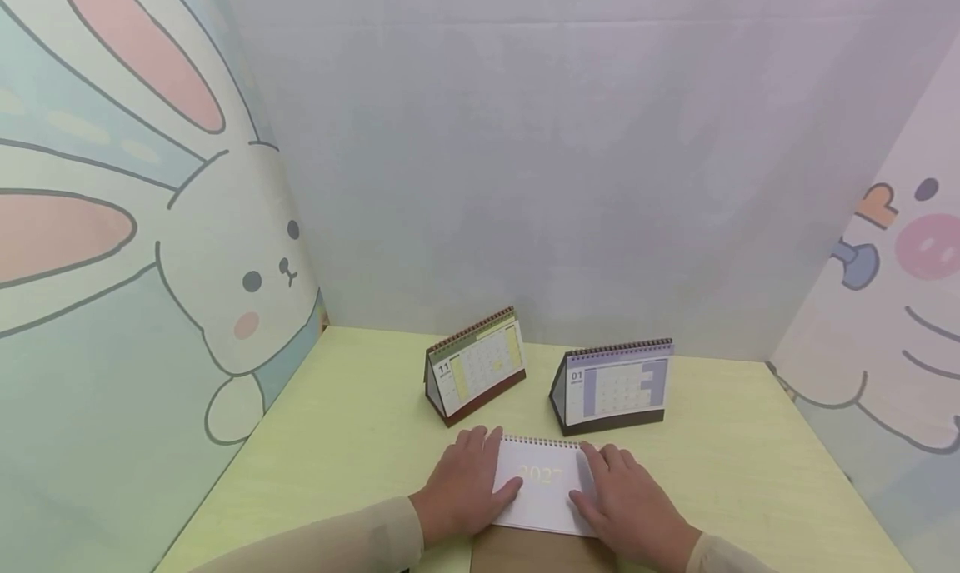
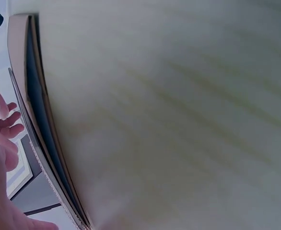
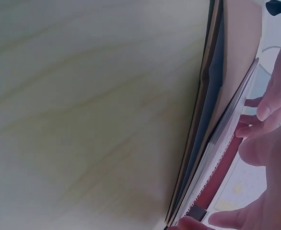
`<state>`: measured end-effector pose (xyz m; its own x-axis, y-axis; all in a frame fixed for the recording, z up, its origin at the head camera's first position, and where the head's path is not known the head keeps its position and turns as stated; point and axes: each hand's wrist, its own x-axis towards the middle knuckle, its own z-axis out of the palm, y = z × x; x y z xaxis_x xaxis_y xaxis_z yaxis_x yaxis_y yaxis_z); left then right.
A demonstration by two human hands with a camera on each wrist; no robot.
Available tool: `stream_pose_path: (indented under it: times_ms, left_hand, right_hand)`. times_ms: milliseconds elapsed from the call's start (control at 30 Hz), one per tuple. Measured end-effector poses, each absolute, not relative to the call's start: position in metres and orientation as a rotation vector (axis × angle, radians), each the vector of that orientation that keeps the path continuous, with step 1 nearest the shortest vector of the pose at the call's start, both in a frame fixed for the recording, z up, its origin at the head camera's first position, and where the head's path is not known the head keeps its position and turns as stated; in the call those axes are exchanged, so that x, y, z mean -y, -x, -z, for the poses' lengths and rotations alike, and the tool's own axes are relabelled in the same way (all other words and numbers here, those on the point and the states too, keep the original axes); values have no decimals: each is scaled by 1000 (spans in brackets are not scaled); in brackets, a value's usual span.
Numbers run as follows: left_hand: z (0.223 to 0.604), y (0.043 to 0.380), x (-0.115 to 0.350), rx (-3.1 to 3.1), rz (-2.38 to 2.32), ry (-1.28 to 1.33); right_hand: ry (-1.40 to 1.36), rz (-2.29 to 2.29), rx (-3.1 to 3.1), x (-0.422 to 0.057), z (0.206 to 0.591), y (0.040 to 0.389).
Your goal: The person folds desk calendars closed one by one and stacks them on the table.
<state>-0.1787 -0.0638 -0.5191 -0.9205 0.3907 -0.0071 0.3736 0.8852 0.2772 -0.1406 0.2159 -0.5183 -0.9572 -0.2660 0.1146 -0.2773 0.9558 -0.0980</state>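
Note:
A spiral-bound desk calendar (image 1: 542, 506) with a white "2027" cover lies low at the front of the table, its coil on the far side. My left hand (image 1: 467, 483) rests along its left edge, fingers extended toward the coil and thumb on the cover. On the opposite edge, my right hand (image 1: 630, 500) touches it the same way. From the near side extends the calendar's brown stand (image 1: 540, 552). In the left wrist view, the stand's layered boards (image 2: 40, 91) show a dark blue gap between them. The right wrist view shows the pages (image 3: 227, 122) lying against the stand.
Behind stand two upright desk calendars: one with a red-brown base and an "11" page (image 1: 483, 365), another with a dark base and an "01" page (image 1: 618, 390). Printed cloth walls with a rabbit (image 1: 240, 248) and another cartoon figure (image 1: 900, 306) flank the pale yellow table (image 1: 330, 440).

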Motion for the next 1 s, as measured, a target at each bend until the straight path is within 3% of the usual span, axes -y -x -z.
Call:
stream_pose_path:
  times_ms: [1000]
  left_hand:
    - [524, 179, 66, -3025, -286, -441]
  right_hand:
    - [-256, -221, 3102, -219, 526, 144]
